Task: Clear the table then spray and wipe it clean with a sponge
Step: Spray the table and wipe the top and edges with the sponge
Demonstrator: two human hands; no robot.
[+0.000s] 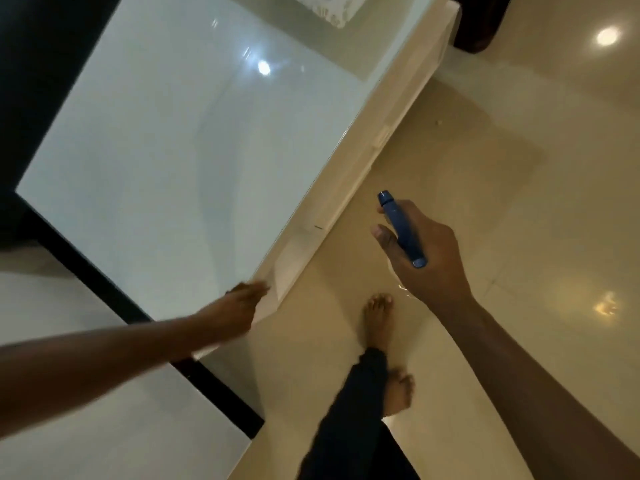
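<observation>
The bench (166,140) has a flat, glossy white top of rectangular shape, reflecting a ceiling light, with a cream-coloured side panel along its right edge. A white lace-patterned cloth (332,8) lies at the far end of the bench. The floor (519,168) to the right of the bench is smooth, polished cream tile.

The left hand (239,306) extends from the lower left with the arm nearly straight. Its fingers lie straight and flat, resting on the near right corner of the bench; it holds nothing. The image is blurred here.

The right hand (422,251) hovers over the floor, just right of the bench's side panel, palm down. Its fingers curl around a slim blue spray bottle (401,230), a cylindrical body with the capped nozzle end pointing toward the bench.

Two bare feet stand on the floor beside the near corner of the bench.
</observation>
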